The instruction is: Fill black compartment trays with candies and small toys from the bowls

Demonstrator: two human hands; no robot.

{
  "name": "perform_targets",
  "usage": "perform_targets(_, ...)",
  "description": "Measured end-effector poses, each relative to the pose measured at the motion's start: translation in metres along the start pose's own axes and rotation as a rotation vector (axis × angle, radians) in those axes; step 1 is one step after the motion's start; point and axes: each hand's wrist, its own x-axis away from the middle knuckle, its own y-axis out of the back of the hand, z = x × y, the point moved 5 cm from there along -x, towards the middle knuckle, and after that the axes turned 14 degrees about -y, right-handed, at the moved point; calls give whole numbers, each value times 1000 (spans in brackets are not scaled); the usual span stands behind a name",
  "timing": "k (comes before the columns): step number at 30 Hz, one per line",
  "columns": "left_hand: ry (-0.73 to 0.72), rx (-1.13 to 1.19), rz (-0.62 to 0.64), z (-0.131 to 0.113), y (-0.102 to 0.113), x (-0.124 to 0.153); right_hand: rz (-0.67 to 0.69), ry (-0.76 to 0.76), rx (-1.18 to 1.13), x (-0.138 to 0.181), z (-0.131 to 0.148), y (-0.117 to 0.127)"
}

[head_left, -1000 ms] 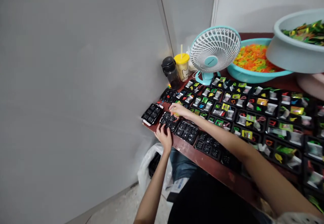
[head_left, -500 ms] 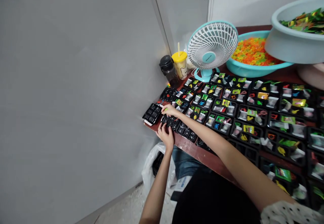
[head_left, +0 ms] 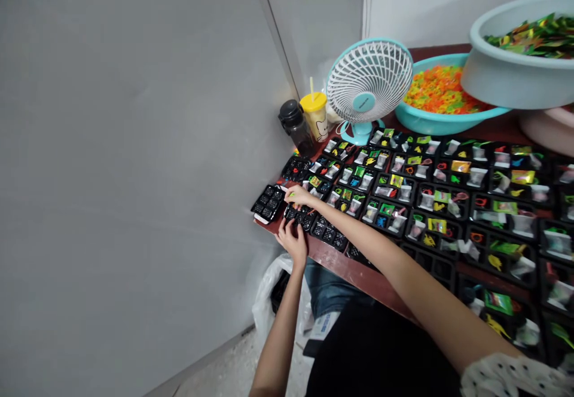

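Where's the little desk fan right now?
In the head view, the desk fan stands at the far end of the table, between the yellow-lidded cup on its left and the teal basin on its right.

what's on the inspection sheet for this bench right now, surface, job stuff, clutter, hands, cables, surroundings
surface: dark red table, mostly covered by trays
job's things: black compartment trays with clear packets and coloured pieces; unfilled black trays nearest the hands; teal basin of orange and green pieces
clutter: desk fan, yellow-lidded cup, black bottle
hands: right hand holds a small green piece; left hand rests on a tray
cables: thin cord at the fan's base
surroundings: grey wall, white plastic bag on the floor
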Motion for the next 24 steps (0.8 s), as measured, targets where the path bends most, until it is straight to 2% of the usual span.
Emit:
perform_targets(4,1,-1,6,-2,1,-1,-83,57,-5,13,7,10)
perform_targets(8,11,17,-2,-2,2,-1,-142,67,44,46,-1,41)
perform_targets(13,26,56,-35,0,1,-1,-41,3,355,87,-27,67)
perform_targets(17,30,64,-44,0,0,-1,-113,107,520,98,-32,68)
perform_targets(21,15,58,-45,-2,1,-2,-36,84,465,89,-38,59)
perform_targets(24,7,57,-46,-3,2,-2,-95,102,451,80,-41,58)
